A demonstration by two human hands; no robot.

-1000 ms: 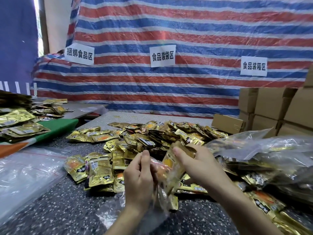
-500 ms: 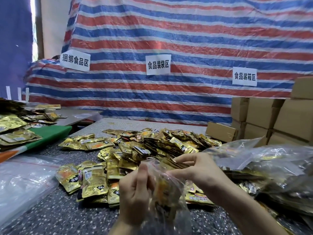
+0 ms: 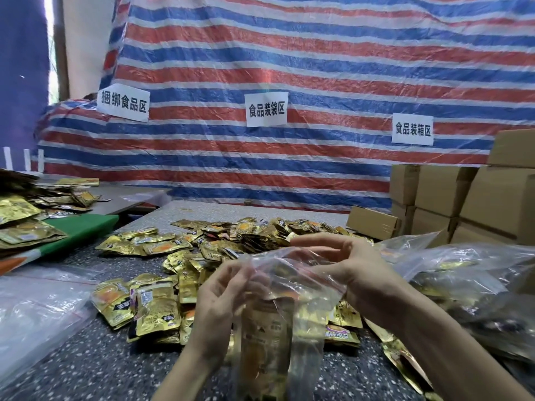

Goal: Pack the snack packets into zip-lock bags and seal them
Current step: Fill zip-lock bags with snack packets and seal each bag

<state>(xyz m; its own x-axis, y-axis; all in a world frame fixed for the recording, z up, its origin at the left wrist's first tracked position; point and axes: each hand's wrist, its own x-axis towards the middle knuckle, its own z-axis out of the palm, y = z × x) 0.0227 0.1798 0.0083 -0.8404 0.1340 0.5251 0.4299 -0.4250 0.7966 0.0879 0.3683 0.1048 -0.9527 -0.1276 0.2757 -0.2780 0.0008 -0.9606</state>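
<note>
A clear zip-lock bag (image 3: 292, 282) hangs upright in front of me with gold snack packets (image 3: 267, 337) inside it. My left hand (image 3: 220, 302) pinches the bag's left top edge. My right hand (image 3: 347, 267) holds the right side of the bag's mouth, fingers curled over the plastic. A big loose heap of gold snack packets (image 3: 231, 238) covers the speckled table (image 3: 86, 360) behind and beside the bag.
Empty clear bags (image 3: 34, 308) lie at the left. Filled plastic bags (image 3: 474, 273) pile up at the right. Cardboard boxes (image 3: 463, 198) stack at the back right. A green board (image 3: 84, 227) carrying more packets sits at the far left. A striped tarp hangs behind.
The packets my right hand was pushing in have dropped into the bag. Both hands have shifted to the bag's mouth, and the bag hangs lower and fuller.
</note>
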